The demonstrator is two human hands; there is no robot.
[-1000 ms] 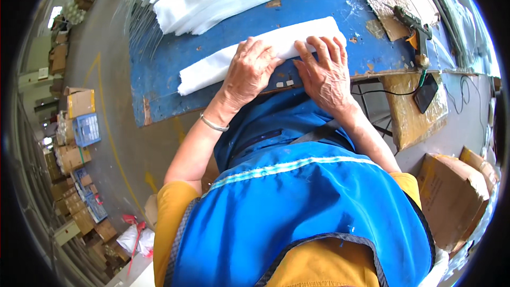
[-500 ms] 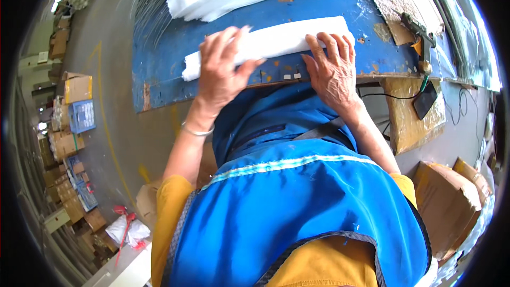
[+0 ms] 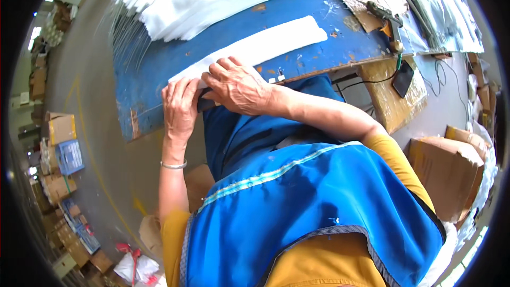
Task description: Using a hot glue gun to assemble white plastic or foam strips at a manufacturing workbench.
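Left hand [image 3: 180, 107], right hand [image 3: 239, 86] — pressing long folded white strip [image 3: 265, 45], flat

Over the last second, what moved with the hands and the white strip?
The right hand crossed from the strip's right part to its left end, beside the left hand. Both now press the left end of the folded white strip, whose right part lies uncovered. The strip stayed along the near edge of the blue table; the white sheet pile stayed behind it.
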